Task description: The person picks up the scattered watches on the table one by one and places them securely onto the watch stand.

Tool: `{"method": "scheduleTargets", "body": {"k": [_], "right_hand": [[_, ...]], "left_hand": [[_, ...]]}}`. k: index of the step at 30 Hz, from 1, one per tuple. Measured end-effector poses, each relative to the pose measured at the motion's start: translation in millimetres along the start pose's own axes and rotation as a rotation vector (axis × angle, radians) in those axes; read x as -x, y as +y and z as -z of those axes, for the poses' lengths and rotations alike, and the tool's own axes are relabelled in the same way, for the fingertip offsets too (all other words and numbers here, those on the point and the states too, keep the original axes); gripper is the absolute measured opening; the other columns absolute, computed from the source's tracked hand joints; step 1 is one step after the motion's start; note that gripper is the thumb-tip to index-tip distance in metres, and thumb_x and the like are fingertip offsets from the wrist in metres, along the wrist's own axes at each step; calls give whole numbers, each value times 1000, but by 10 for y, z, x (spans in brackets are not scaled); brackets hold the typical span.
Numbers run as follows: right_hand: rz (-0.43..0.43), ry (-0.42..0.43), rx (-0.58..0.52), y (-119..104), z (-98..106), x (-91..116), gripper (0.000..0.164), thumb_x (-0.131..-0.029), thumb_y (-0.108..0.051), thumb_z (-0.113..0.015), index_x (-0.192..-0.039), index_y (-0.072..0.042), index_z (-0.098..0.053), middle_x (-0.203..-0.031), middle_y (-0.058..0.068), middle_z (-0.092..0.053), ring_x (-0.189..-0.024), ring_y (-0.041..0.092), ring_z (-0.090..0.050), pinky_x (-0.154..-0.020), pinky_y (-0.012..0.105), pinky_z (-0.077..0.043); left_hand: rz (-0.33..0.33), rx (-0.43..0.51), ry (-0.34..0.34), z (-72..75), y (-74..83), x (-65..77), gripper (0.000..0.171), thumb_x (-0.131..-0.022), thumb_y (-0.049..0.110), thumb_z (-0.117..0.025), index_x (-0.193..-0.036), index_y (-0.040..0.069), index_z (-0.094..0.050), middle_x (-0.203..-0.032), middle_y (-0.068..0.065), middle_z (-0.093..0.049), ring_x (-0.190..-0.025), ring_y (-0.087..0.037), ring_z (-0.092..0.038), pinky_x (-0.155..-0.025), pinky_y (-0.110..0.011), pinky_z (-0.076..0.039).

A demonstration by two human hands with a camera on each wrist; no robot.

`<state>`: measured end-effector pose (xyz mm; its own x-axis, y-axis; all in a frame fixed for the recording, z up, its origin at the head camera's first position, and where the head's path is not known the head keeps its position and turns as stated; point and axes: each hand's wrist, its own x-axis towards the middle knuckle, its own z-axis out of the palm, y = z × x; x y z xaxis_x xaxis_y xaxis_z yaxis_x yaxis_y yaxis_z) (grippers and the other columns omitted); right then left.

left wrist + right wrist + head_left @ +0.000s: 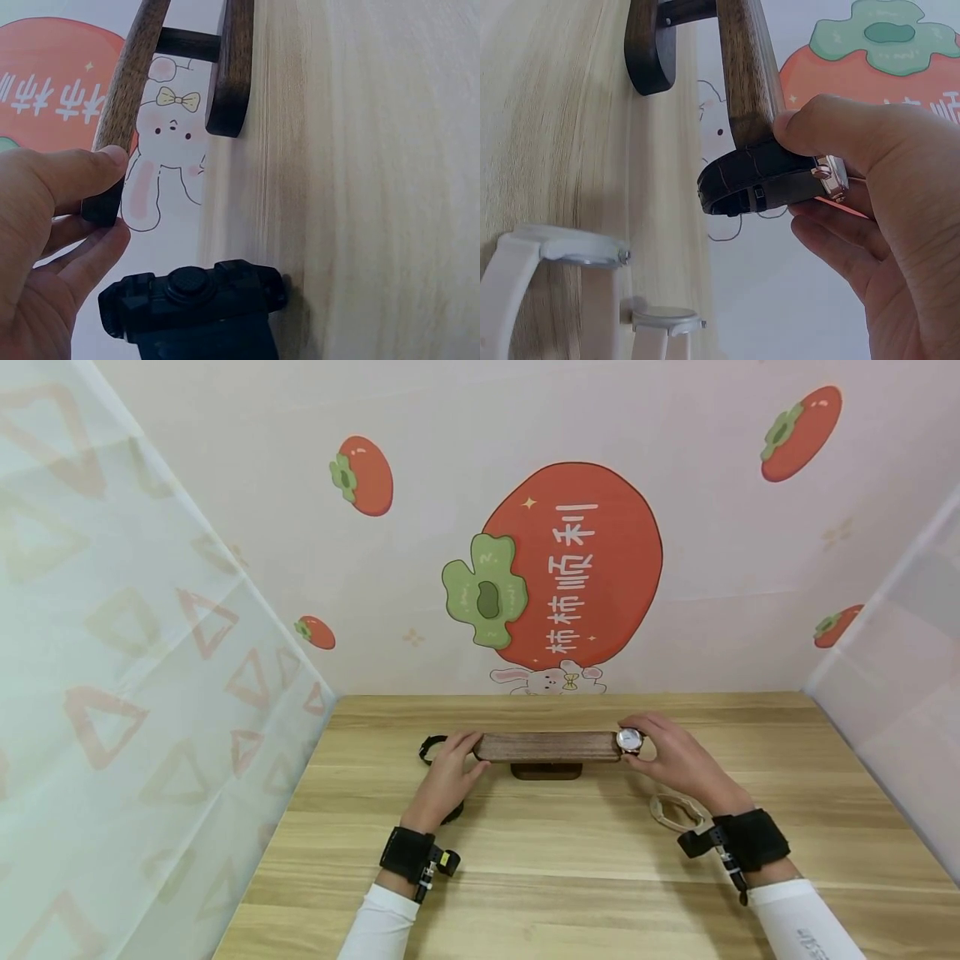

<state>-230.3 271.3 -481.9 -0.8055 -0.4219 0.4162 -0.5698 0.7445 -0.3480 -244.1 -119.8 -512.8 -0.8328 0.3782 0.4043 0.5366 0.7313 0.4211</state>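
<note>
While the left hand (444,783) grips the wooden bar (547,747) at left, we find the right hand (681,764) pinching 1 dark-strapped watch (629,741) at the bar's right end; the far wall (712,568) reads “柿柿顺利”.

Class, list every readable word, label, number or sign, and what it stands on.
"柿柿顺利": white characters on the large printed red fruit.
Green leaf: faint marks, too small to read.
Right sleeve: grey lettering, too blurred.
Watch dial: too small to read.
</note>
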Motion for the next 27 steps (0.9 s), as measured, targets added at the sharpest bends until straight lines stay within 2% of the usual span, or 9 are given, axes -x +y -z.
{"method": "scheduleTargets", "body": {"k": [14,27], "right_hand": [[-11,-5,-28,-57,-38,-19,55,-77,-20,-81,-126,-5,-59,-126,12,-58,-111,27,-56,-89,48,-53],[22,8,-54,-37,-81,-10,56,-78,-20,-81,-127,-4,-60,-125,12,-59,-111,28,-57,-89,48,-53]], "left_hand": [[-27,5,24,-6,-10,6,55,-89,20,-71,-138,5,-53,-134,-15,-53,-124,-24,-48,-98,-34,-49],[-18,2,22,-9,-10,6,54,-89,22,-71,-137,5,-53,-134,-13,-53,-124,-23,-48,-99,-34,-49]]}}
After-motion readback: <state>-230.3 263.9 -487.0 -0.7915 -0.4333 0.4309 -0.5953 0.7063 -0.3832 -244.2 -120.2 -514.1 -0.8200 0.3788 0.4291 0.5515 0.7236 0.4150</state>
